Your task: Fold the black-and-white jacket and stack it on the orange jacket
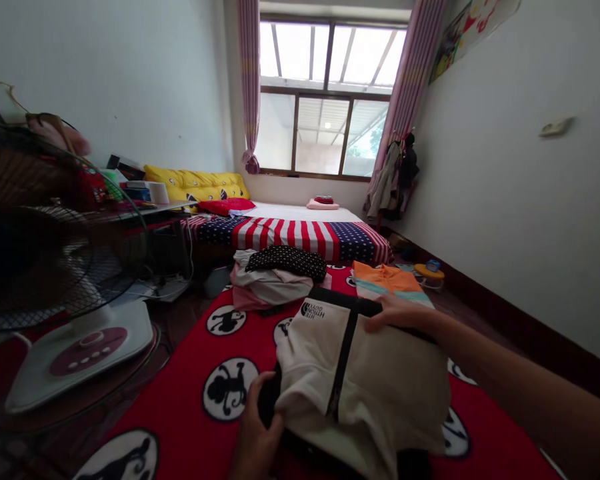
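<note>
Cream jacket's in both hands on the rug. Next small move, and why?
Probably smooth the bunched near end of the cream zip jacket with the left hand. The right hand already lies on the far edge and can pin it, while the near fabric looks rumpled above the red rug.

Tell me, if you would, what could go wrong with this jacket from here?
The beige zip jacket is held only at its edges by the left hand and right hand, so its loose lower folds might slip and unfold. The white base of the electric fan sits close on the left, so a swinging edge could perhaps catch on it.
</note>
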A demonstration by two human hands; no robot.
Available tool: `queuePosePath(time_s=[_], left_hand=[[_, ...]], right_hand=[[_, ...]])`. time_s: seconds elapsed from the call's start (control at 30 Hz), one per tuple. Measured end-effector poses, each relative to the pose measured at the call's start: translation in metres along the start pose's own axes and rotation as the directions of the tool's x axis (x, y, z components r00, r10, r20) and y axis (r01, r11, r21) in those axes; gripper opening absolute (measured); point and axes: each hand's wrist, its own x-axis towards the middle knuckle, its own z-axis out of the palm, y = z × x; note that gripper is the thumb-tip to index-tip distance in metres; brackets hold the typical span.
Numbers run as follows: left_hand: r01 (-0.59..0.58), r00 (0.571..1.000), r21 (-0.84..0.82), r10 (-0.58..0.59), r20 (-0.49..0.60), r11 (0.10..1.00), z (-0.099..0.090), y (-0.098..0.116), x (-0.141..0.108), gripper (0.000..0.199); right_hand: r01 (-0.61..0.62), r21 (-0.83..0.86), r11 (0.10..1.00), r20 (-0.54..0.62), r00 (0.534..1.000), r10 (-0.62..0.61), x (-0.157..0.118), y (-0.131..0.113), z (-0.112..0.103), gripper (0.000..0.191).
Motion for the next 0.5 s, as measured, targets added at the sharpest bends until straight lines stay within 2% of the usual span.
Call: queuePosePath(time_s=[0.07,0.13,0.2,0.23,0.27,0.33,0.37,0.43,0.5], left_hand=[[-0.064,0.998,-0.015,0.064,-0.012,0.998,-0.013,0.033,0.023,0.047],[-0.195,0.981,-0.028,0.195,0.004,0.98,-0.023,0.078,0.06,0.048],[-0.331,0.943,-0.066,0.333,0.019,0.941,-0.022,0.129,0.109,0.048],[-0.381,0.923,-0.078,0.383,0.024,0.921,-0.017,0.153,0.135,0.049],[-0.4,0.913,-0.092,0.405,0.043,0.912,-0.009,0.175,0.159,0.049],[-0.358,0.892,-0.139,0.382,0.242,0.923,0.012,0.206,0.2,0.053],[-0.329,0.872,-0.136,0.356,0.335,0.934,0.024,0.213,0.214,0.054],[-0.308,0.857,-0.099,0.321,0.402,0.946,0.045,0.207,0.223,0.053],[-0.299,0.858,-0.061,0.296,0.419,0.952,0.057,0.178,0.209,0.054]], right_hand=[[-0.049,0.181,0.982,-0.042,0.998,0.057,-0.037,0.004,-0.012,0.041],[-0.087,0.428,0.9,-0.129,0.979,0.156,-0.076,0.013,-0.015,0.043],[-0.072,0.641,0.765,-0.209,0.942,0.264,-0.113,0.021,-0.002,0.048],[-0.054,0.722,0.69,-0.237,0.918,0.319,-0.129,0.024,0.012,0.051],[-0.025,0.794,0.607,-0.244,0.902,0.356,-0.143,0.025,0.031,0.055],[-0.011,0.897,0.442,-0.211,0.868,0.45,-0.162,0.026,0.084,0.065],[0.0,0.935,0.353,-0.181,0.859,0.479,-0.169,0.026,0.115,0.07],[-0.055,0.979,0.194,-0.042,0.885,0.463,-0.178,0.029,0.18,0.076],[-0.114,0.981,0.154,0.046,0.92,0.388,-0.188,0.036,0.236,0.074]])
